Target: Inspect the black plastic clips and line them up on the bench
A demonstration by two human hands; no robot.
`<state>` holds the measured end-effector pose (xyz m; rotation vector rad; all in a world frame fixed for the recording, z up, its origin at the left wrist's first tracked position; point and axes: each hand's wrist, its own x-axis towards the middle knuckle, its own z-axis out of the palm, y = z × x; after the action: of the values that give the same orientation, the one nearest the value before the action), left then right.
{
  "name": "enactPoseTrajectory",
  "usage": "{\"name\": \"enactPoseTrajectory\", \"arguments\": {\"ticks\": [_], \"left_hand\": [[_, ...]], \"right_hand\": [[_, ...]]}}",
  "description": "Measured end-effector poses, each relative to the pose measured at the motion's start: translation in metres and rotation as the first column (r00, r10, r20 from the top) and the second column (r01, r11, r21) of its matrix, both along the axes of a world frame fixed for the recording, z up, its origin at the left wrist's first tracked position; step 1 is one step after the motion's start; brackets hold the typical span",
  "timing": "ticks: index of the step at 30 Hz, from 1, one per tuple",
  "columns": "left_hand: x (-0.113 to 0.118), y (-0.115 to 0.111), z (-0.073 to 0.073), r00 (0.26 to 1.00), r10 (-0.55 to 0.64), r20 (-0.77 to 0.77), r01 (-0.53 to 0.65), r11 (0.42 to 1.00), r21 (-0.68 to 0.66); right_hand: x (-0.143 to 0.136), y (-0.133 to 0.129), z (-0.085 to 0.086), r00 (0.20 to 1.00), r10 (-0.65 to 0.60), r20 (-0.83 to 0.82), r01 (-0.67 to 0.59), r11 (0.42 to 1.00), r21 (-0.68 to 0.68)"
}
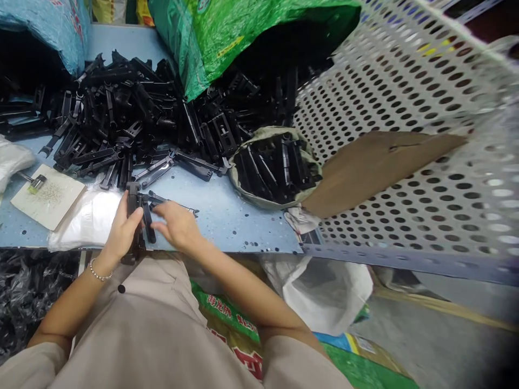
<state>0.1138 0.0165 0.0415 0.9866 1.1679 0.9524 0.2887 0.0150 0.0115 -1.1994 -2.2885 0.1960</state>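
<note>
From my end of the feed, I have the left hand (pixel 126 227) wrapped around a black plastic part (pixel 132 200), holding it upright at the front edge of the blue table (pixel 259 221). A slimmer black piece (pixel 148 220) stands just to the right of it, slightly tilted, between my two hands. The right hand (pixel 176 222) is loosely unfolded beside that piece, thumb and fingers parted; I cannot tell whether the fingertips touch it. A beaded bracelet (pixel 100 272) circles the left wrist. Just left of the grip lies a white plastic packet (pixel 83 219), partly overlapped by a pale square board (pixel 48 197) with a small metal-capped item (pixel 37 183) on it. Beyond the hands, a big tangled heap of black parts (pixel 121 108) spreads across the table, with a blue sack (pixel 60 27) gaping at its left and a green sack (pixel 227 32) over its right side. To the right, a round cloth bag (pixel 239 189) holds more such parts, near a brown cardboard sheet (pixel 377 167) leaning against a perforated pale panel (pixel 425 97). Below the table edge, a white sack (pixel 324 294) sits open.
</note>
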Motion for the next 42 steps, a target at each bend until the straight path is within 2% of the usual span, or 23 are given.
{"name": "enactPoseTrajectory", "arguments": {"ticks": [2, 6, 8, 10, 15, 18, 22, 25, 28, 31, 33, 34, 35, 36, 37, 38, 39, 40, 41, 42], "left_hand": [[0.0, -0.003, 0.004, 0.998, -0.055, 0.012, 0.056, 0.998, -0.041], [-0.006, -0.004, 0.011, 0.979, -0.181, 0.093, 0.197, 0.956, -0.219], [-0.009, -0.003, 0.014, 0.963, -0.226, 0.144, 0.259, 0.922, -0.287], [-0.009, -0.003, 0.016, 0.957, -0.239, 0.165, 0.28, 0.913, -0.298], [0.0, -0.006, 0.02, 0.985, -0.155, 0.07, 0.165, 0.969, -0.185], [0.0, -0.004, 0.02, 0.978, -0.19, 0.089, 0.205, 0.956, -0.209], [-0.005, 0.004, 0.019, 0.953, -0.24, 0.183, 0.283, 0.922, -0.263], [-0.006, 0.005, 0.018, 0.951, -0.235, 0.202, 0.285, 0.918, -0.275], [-0.008, 0.006, 0.016, 0.968, -0.164, 0.189, 0.214, 0.933, -0.29], [-0.02, 0.008, 0.015, 0.987, -0.021, 0.159, 0.065, 0.959, -0.276], [-0.032, 0.011, 0.015, 0.988, 0.072, 0.137, -0.035, 0.966, -0.254], [-0.038, 0.012, 0.016, 0.986, 0.107, 0.131, -0.072, 0.966, -0.247], [-0.044, 0.012, 0.016, 0.983, 0.132, 0.127, -0.099, 0.965, -0.242], [-0.05, 0.012, 0.017, 0.98, 0.15, 0.128, -0.117, 0.964, -0.238], [-0.054, 0.011, 0.017, 0.979, 0.16, 0.13, -0.126, 0.963, -0.237], [-0.057, 0.01, 0.017, 0.978, 0.162, 0.131, -0.128, 0.963, -0.238], [-0.06, 0.008, 0.017, 0.979, 0.158, 0.13, -0.124, 0.963, -0.237], [-0.061, 0.007, 0.016, 0.98, 0.151, 0.129, -0.118, 0.965, -0.235], [-0.062, 0.006, 0.014, 0.981, 0.142, 0.131, -0.109, 0.967, -0.232], [-0.062, 0.005, 0.011, 0.982, 0.129, 0.137, -0.095, 0.968, -0.231]], "right_hand": [[0.01, 0.016, 0.016, 0.996, -0.034, 0.082, 0.034, 0.999, -0.001], [0.022, 0.035, 0.04, 0.946, 0.214, 0.242, -0.219, 0.976, -0.008], [0.025, 0.039, 0.044, 0.917, 0.31, 0.251, -0.314, 0.949, -0.025], [0.027, 0.043, 0.044, 0.904, 0.351, 0.246, -0.351, 0.935, -0.043], [0.029, 0.048, 0.03, 0.946, 0.239, 0.219, -0.233, 0.971, -0.055], [0.03, 0.046, 0.026, 0.954, 0.215, 0.209, -0.201, 0.976, -0.085], [0.029, 0.044, 0.029, 0.954, 0.248, 0.167, -0.232, 0.967, -0.11], [0.027, 0.044, 0.031, 0.961, 0.231, 0.15, -0.213, 0.969, -0.129], [0.024, 0.042, 0.034, 0.987, 0.134, 0.088, -0.117, 0.978, -0.175], [0.018, 0.023, 0.033, 0.992, 0.022, -0.125, -0.048, 0.978, -0.204], [0.011, -0.006, 0.02, 0.965, 0.048, -0.257, -0.106, 0.971, -0.215], [0.006, -0.026, 0.007, 0.952, 0.089, -0.294, -0.162, 0.959, -0.233], [0.002, -0.05, -0.009, 0.941, 0.185, -0.283, -0.269, 0.917, -0.294], [-0.001, -0.075, -0.028, 0.943, 0.214, -0.257, -0.305, 0.863, -0.403], [-0.002, -0.1, -0.048, 0.957, 0.17, -0.234, -0.273, 0.801, -0.533], [-0.001, -0.124, -0.067, 0.972, 0.038, -0.233, -0.187, 0.73, -0.657], [0.002, -0.146, -0.084, 0.954, -0.188, -0.232, -0.055, 0.652, -0.756], [0.006, -0.163, -0.097, 0.881, -0.42, -0.217, 0.076, 0.577, -0.813], [0.012, -0.175, -0.106, 0.843, -0.504, -0.187, 0.137, 0.538, -0.832], [0.017, -0.181, -0.11, 0.761, -0.621, -0.19, 0.188, 0.492, -0.85]]}}
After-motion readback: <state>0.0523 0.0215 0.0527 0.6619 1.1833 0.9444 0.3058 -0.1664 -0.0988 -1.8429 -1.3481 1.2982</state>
